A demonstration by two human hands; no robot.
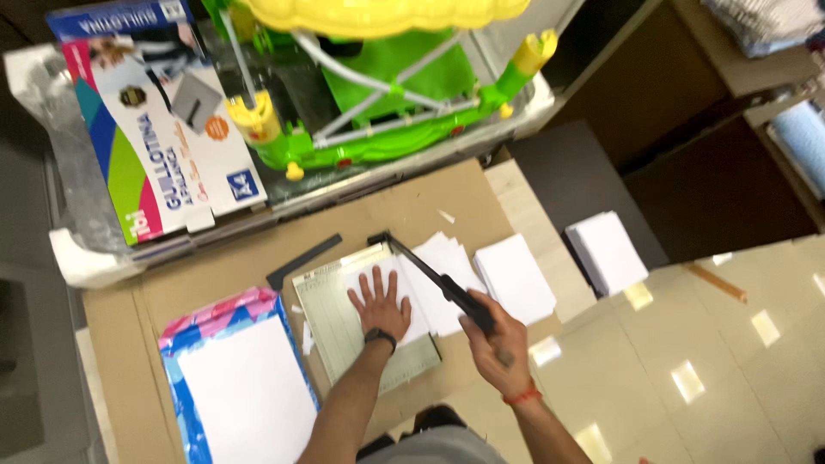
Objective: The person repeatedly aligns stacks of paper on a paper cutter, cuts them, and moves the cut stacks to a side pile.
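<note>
A pale green paper cutter board (331,322) lies on brown cardboard (172,283) on the floor. My left hand (381,302) presses flat, fingers spread, on a white sheet (365,271) on the board. My right hand (494,339) grips the handle of the black cutter blade arm (425,268), which is raised at an angle from its hinge at the board's far corner. A black watch band is on my left wrist and a red cord on my right.
Cut white paper stacks (514,277) lie right of the cutter, another stack (607,249) farther right. An opened ream of white paper (245,387) in pink-blue wrapping lies left. A black strip (302,261), a colourful box (150,129) and a green-yellow plastic toy (378,94) sit beyond.
</note>
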